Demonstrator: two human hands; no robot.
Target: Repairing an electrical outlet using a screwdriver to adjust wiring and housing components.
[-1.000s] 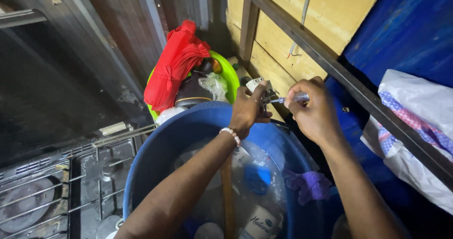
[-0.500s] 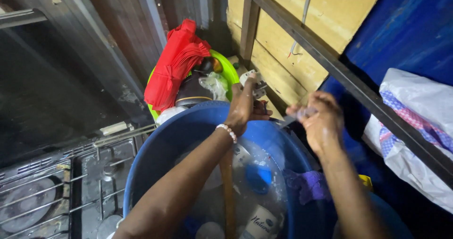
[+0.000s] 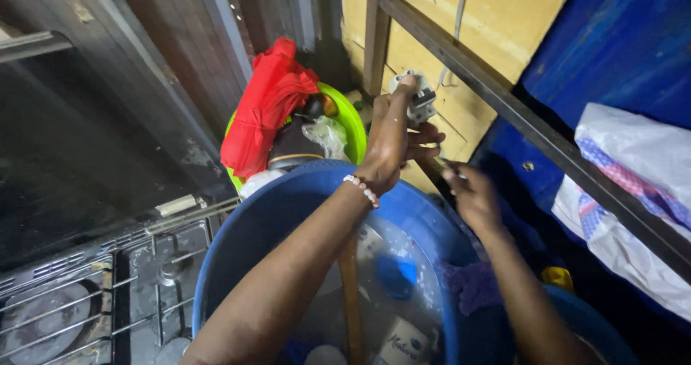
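Near the frame's top centre, my left hand (image 3: 392, 145) grips a white plug socket (image 3: 414, 98), lifted above the blue basin (image 3: 252, 228) to keep it dry. Just right, my right hand (image 3: 471, 196) pinches something thin; blurred.

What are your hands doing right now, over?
Left hand grips white socket against wooden wall. Right hand below, pinching a thin tool, hard to make out. Blue basin beneath arms.
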